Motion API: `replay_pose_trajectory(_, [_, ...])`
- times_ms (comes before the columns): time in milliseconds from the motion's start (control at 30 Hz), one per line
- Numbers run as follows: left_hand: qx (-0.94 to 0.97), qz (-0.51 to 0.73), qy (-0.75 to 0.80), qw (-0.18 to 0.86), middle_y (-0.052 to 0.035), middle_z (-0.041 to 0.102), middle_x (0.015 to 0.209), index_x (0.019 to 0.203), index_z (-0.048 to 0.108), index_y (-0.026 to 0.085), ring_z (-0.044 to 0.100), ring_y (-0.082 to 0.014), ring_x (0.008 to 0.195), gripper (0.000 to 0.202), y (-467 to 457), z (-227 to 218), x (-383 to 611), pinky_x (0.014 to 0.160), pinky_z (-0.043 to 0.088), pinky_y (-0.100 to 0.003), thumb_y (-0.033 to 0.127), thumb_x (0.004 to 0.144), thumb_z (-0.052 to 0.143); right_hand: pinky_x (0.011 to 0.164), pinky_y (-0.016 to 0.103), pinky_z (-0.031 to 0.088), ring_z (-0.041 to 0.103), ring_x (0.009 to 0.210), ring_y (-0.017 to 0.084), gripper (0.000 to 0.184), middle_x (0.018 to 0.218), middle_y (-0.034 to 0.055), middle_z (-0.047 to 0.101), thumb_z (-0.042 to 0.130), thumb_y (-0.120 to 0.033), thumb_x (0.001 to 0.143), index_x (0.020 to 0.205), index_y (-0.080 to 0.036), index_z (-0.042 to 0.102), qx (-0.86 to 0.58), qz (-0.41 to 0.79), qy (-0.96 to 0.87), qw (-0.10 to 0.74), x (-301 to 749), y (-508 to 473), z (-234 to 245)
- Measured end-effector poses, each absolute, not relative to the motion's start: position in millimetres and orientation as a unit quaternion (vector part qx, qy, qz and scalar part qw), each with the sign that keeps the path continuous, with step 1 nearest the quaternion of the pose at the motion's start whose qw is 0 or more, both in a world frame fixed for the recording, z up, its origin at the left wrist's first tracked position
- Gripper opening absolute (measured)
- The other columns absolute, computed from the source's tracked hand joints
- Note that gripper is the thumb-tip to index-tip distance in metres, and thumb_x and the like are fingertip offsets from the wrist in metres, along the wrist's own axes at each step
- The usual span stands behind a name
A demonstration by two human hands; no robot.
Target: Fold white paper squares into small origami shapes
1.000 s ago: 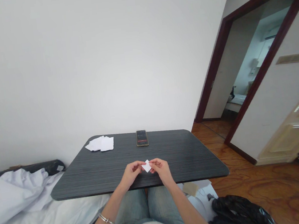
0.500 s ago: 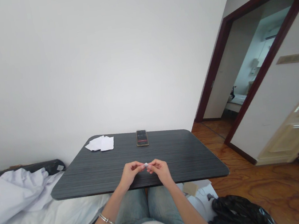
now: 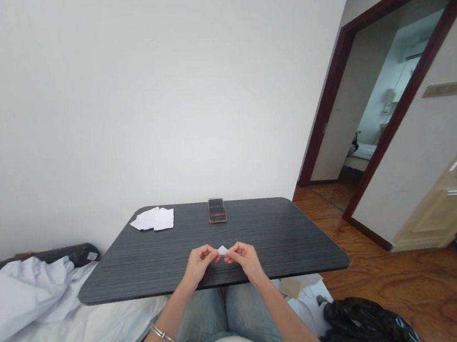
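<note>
A small folded piece of white paper [image 3: 222,250], showing a triangular top, is pinched between my two hands above the front part of the dark table [image 3: 147,260]. My left hand [image 3: 200,262] is closed on its left corner with thumb and fingertips. On the opposite corner, my right hand [image 3: 244,257] grips in the same way. The lower edge of the paper is partly covered by my fingers. At the table's back left lies a loose stack of white paper sheets [image 3: 163,219].
A phone [image 3: 217,210] with a lit dark screen lies near the table's back edge, by the white wall [image 3: 200,85]. White bedding [image 3: 21,293] is at the left. To the right, a black plastic bag [image 3: 362,324] sits on the wooden floor [image 3: 427,274], below an open doorway.
The paper between my fingers has tipped so that more of its triangular face shows. Both hands stay in nearly the same place, still pinching it.
</note>
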State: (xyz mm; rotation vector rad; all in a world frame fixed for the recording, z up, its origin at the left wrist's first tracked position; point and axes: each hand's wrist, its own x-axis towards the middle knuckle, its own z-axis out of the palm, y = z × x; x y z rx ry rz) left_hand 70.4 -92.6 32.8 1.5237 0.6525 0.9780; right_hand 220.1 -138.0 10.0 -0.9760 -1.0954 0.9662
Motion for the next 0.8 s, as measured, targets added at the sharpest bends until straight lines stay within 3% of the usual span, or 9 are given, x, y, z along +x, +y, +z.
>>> replay_pose_trajectory(800, [0.634, 0.420, 0.284, 0.584, 0.0000, 0.063, 0.054, 0.058, 0.052, 0.013, 0.056, -0.0109, 0.051, 0.020, -91.3, 28.2, 71.4, 0.052, 0.041, -0.021, 0.027, 0.064, 0.063, 0.054, 0.027, 0.049, 0.061, 0.050, 0.015, 0.016, 0.055, 0.0047, 0.066, 0.064, -0.027, 0.064, 0.060, -0.014, 0.057, -0.444, 0.426, -0.457, 0.643, 217.8, -137.3, 7.8])
